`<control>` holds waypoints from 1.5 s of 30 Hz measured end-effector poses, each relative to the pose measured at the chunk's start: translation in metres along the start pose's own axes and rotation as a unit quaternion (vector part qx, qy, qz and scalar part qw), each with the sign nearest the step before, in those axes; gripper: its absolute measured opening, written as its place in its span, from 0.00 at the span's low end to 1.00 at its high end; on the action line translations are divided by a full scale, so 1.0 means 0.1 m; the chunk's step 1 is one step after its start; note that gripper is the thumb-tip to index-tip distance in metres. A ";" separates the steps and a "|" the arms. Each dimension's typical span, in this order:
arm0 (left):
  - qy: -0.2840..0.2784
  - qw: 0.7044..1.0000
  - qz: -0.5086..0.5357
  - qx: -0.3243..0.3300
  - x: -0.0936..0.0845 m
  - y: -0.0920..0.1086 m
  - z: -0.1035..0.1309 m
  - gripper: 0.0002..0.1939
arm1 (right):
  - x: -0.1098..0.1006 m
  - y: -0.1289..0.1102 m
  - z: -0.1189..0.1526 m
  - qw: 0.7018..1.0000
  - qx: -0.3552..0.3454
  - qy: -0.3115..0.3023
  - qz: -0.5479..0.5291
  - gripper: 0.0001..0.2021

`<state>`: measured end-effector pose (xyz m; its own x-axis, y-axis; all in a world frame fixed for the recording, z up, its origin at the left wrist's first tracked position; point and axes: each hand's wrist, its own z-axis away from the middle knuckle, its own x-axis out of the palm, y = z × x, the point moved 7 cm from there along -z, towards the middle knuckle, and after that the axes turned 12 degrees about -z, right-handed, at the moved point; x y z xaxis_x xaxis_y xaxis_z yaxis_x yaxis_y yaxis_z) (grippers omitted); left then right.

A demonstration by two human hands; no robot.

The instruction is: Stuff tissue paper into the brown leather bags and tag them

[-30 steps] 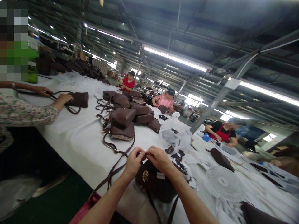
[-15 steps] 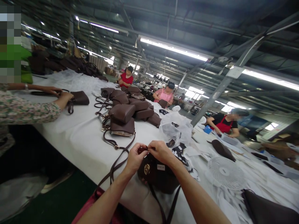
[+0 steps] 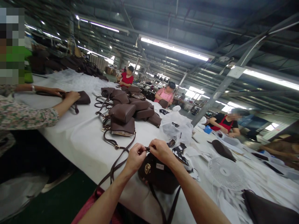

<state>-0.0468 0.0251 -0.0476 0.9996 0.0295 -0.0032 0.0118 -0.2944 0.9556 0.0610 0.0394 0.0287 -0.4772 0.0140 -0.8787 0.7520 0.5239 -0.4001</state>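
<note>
A dark brown handbag (image 3: 158, 180) with a gold-coloured emblem and a small white label lies at the table's near edge, its strap hanging toward me. Over its top edge, my left hand (image 3: 137, 156) and my right hand (image 3: 161, 151) meet fingertip to fingertip, both closed in a pinch. A small dark piece shows between them; its kind is too small to tell. Beyond them is a pile of brown handbags (image 3: 122, 112) with loose straps. Dark tags with white parts (image 3: 179, 152) lie just behind the bag, beside my right hand.
A clear plastic bag (image 3: 176, 126) stands on the white table (image 3: 88, 137). To the right are a white fan (image 3: 225, 174), another dark bag (image 3: 268, 208) and a metal post (image 3: 210, 101). At left, a co-worker's hands (image 3: 67, 96) touch a brown bag; other people work farther back.
My hands stay pinched over the bag, with the left fingers slightly more curled and shifted. At left, the co-worker's hands and bag have moved a little to the right.
</note>
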 end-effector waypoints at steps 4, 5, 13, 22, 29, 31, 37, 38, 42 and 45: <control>-0.087 0.983 0.155 -0.050 0.08 -0.01 0.01 0.03 | -0.07 0.01 0.03 0.999 -0.004 0.003 -0.045 0.07; -0.093 0.974 0.196 -0.061 0.09 -0.01 0.01 0.04 | -0.07 -0.02 0.06 0.998 -0.019 -0.007 -0.063 0.07; -0.051 0.960 0.252 -0.106 0.07 -0.19 0.00 0.10 | 0.05 -0.26 0.63 0.969 -0.155 -0.193 0.023 0.25; -0.107 0.956 0.263 -0.080 0.01 -0.02 -0.01 0.10 | 0.04 -0.25 0.72 0.956 -0.203 -0.204 0.058 0.23; -0.093 0.875 0.441 -0.176 0.16 -0.27 0.00 0.09 | 0.05 0.02 0.43 0.998 -0.029 0.026 0.040 0.08; -0.069 0.873 0.448 -0.179 0.16 -0.34 0.00 0.17 | 0.13 -0.02 0.37 0.995 -0.032 0.031 0.090 0.09; -0.031 0.854 0.489 -0.178 0.23 -0.55 -0.04 0.15 | 0.01 -0.15 0.18 0.997 0.018 0.071 -0.036 0.06; -0.042 0.853 0.488 -0.180 0.26 -0.57 -0.04 0.16 | -0.01 -0.19 0.16 0.994 0.011 0.073 -0.084 0.05; -0.039 0.840 0.502 -0.204 0.31 -0.65 -0.03 0.16 | 0.01 -0.26 0.10 0.976 0.023 0.069 -0.203 0.10; -0.018 0.838 0.504 -0.207 0.21 -0.64 -0.03 0.15 | 0.03 -0.27 0.08 0.990 0.046 0.053 -0.123 0.13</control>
<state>-0.0267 0.0479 -0.1082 0.4962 -0.0665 0.8656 -0.8425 0.2039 0.4986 0.0433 0.0187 0.0348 -0.6930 -0.0126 -0.7209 0.6427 0.4423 -0.6255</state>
